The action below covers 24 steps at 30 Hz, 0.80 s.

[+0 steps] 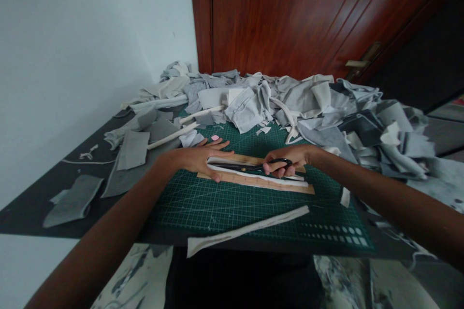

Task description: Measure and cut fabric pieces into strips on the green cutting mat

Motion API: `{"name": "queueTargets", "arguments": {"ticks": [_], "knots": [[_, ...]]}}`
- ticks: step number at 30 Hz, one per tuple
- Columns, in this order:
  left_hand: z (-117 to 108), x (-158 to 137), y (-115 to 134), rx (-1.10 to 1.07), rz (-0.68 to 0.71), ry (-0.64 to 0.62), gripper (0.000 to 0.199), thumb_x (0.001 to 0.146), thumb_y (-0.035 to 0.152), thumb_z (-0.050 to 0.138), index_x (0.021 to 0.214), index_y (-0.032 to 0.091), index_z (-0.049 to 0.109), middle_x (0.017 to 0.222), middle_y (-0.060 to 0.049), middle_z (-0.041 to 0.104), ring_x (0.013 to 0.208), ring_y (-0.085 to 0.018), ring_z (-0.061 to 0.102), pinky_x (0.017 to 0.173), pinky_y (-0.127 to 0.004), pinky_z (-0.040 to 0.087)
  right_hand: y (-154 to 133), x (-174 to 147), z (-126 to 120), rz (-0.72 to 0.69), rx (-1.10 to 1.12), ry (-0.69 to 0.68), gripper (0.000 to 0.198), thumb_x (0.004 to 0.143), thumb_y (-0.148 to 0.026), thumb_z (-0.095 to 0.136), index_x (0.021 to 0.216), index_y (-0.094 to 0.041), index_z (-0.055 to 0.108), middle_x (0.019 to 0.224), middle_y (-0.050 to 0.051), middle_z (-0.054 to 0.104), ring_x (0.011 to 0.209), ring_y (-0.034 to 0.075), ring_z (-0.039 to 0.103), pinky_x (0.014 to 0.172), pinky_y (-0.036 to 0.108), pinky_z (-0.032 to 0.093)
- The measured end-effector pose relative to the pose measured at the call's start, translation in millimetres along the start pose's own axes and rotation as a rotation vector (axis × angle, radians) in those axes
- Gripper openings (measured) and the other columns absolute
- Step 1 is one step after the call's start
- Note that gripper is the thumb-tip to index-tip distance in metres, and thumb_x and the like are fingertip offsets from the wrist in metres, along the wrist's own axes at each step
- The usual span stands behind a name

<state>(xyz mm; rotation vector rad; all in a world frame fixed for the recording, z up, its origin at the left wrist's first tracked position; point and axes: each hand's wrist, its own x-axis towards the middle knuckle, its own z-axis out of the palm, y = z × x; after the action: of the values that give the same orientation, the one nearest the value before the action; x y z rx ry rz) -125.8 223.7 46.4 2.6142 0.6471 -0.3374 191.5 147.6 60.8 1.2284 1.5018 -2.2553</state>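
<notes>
My right hand [295, 155] is closed round the black handles of scissors [250, 168]. Their blades point left, along a long tan strip [250, 179] with white fabric edging that lies on the green cutting mat [224, 207]. My left hand [195, 158] presses on the left end of this strip, fingers spread and holding nothing. The blade tips reach close to my left thumb. It is too small to tell whether fabric sits between the blades. Nearer to me, a loose off-white fabric strip [250, 227] lies slanted across the mat's front edge.
Heaped grey and white fabric scraps [250, 106] line the back and right of the dark table [29, 212]. More grey pieces [78, 200] lie at the left. A white wall [72, 34] and a brown door [271, 14] stand behind. Scraps litter the floor below.
</notes>
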Motion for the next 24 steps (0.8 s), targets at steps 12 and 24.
{"name": "queueTargets", "arguments": {"ticks": [12,24], "knots": [[-0.4,1.2,1.0,0.006,-0.027,0.0,0.103,0.08,0.078,0.071,0.165,0.041,0.026,0.176,-0.005,0.003,0.162,-0.039,-0.001,0.125,-0.067,-0.001,-17.4,17.1,12.9,-0.023,-0.058,0.054,0.06,0.073,-0.065,0.086,0.083,-0.018,0.049,0.055,-0.015,0.038,0.038,0.0,0.026,0.032,0.011,0.023],[3.9,1.5,-4.0,-0.025,0.019,0.027,0.101,0.081,0.082,0.066,0.164,0.038,0.03,0.176,-0.007,0.006,0.162,-0.039,0.0,0.125,-0.068,-0.002,31.9,-43.8,7.0,0.002,-0.125,0.242,0.055,0.071,-0.057,0.09,0.084,-0.02,0.051,0.055,-0.013,0.042,0.04,0.001,0.027,0.033,0.014,0.02]]}}
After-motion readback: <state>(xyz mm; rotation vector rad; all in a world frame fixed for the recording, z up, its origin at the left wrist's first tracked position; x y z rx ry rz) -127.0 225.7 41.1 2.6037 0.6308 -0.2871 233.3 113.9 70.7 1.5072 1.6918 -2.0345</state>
